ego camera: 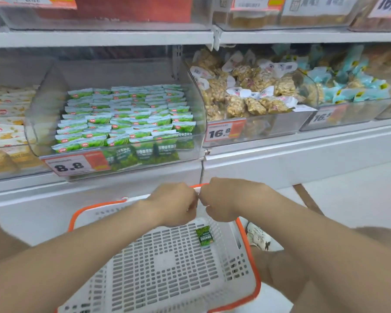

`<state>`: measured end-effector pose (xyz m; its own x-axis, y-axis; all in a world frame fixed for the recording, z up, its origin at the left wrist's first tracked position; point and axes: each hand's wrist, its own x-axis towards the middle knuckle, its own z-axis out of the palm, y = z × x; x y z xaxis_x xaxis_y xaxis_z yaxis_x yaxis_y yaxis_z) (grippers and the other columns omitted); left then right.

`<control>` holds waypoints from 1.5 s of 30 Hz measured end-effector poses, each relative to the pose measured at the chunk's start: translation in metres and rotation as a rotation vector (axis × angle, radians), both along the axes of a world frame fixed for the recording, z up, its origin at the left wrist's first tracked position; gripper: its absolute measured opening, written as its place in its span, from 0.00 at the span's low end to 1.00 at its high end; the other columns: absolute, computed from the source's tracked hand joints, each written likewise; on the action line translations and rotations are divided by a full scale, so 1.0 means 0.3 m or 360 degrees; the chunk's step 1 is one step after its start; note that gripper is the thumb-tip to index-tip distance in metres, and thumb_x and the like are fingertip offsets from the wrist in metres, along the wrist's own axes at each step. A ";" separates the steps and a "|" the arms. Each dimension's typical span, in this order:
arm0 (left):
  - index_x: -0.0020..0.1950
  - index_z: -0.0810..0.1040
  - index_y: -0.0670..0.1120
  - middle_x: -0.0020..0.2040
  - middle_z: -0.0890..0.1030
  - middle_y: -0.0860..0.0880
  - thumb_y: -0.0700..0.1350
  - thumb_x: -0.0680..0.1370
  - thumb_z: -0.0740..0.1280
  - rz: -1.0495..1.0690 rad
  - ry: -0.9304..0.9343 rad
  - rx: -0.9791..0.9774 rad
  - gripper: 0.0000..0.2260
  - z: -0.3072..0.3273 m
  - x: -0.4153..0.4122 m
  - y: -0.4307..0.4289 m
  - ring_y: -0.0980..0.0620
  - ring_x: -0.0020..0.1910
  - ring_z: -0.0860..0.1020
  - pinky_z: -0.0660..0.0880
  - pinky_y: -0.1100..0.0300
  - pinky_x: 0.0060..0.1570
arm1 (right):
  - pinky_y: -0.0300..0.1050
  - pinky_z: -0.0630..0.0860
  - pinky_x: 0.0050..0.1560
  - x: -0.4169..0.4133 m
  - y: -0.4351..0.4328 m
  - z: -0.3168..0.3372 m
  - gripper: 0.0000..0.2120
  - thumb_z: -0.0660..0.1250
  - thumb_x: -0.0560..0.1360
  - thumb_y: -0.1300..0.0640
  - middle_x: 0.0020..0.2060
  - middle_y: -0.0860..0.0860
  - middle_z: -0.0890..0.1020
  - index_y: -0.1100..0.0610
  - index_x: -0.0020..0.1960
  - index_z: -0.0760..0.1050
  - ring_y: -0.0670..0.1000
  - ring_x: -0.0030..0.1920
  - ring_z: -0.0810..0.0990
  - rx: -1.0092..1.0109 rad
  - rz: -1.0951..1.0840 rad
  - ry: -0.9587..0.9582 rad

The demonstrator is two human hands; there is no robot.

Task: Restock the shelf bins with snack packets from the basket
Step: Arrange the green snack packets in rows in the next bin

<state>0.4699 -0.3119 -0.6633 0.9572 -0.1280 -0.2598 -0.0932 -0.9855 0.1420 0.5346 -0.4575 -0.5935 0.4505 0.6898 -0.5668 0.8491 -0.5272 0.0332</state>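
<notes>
A white slotted basket (167,267) with an orange rim sits low in front of me, below the shelf. One green snack packet (204,236) lies on its floor near the far right corner. My left hand (174,203) and my right hand (229,199) are side by side at the basket's far rim, knuckles up, fingers curled down over the rim; the fingertips are hidden. Above, a clear shelf bin (113,163) with an 8.8 price tag holds neat rows of matching green packets (124,118).
To the left is a bin of yellow and white packets (5,123). To the right are a bin of beige puffed snacks (246,96) tagged 16.8 and a bin of light blue packets (352,89). More bins line the shelf above. My knee and a shoe (257,238) show right of the basket.
</notes>
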 end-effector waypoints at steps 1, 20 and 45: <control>0.45 0.77 0.50 0.46 0.82 0.47 0.49 0.78 0.62 -0.0011 0.0106 -0.0012 0.07 -0.060 0.009 -0.015 0.43 0.42 0.78 0.76 0.54 0.40 | 0.46 0.74 0.40 -0.002 -0.012 -0.035 0.13 0.60 0.81 0.60 0.39 0.51 0.71 0.54 0.38 0.65 0.55 0.43 0.77 -0.0057 0.0021 0.0016; 0.67 0.74 0.42 0.54 0.75 0.47 0.37 0.80 0.66 0.0313 0.0426 -0.0410 0.15 -1.004 0.092 -0.236 0.40 0.57 0.77 0.75 0.48 0.53 | 0.48 0.70 0.44 0.067 -0.154 -0.402 0.06 0.60 0.80 0.61 0.40 0.49 0.70 0.51 0.52 0.67 0.53 0.44 0.75 -0.0252 0.0140 0.0074; 0.52 0.83 0.46 0.46 0.83 0.48 0.47 0.75 0.77 0.0563 0.0352 -0.1167 0.09 -0.359 0.040 0.111 0.49 0.40 0.82 0.82 0.45 0.49 | 0.52 0.77 0.51 0.040 0.046 -0.031 0.07 0.62 0.82 0.62 0.46 0.52 0.69 0.55 0.50 0.64 0.57 0.50 0.75 0.0162 0.0090 -0.0028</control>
<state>0.4819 -0.2787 -0.7712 0.9093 -0.0396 -0.4143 0.3090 -0.6026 0.7358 0.5468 -0.4436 -0.6027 0.4186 0.7678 -0.4851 0.8772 -0.4800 -0.0029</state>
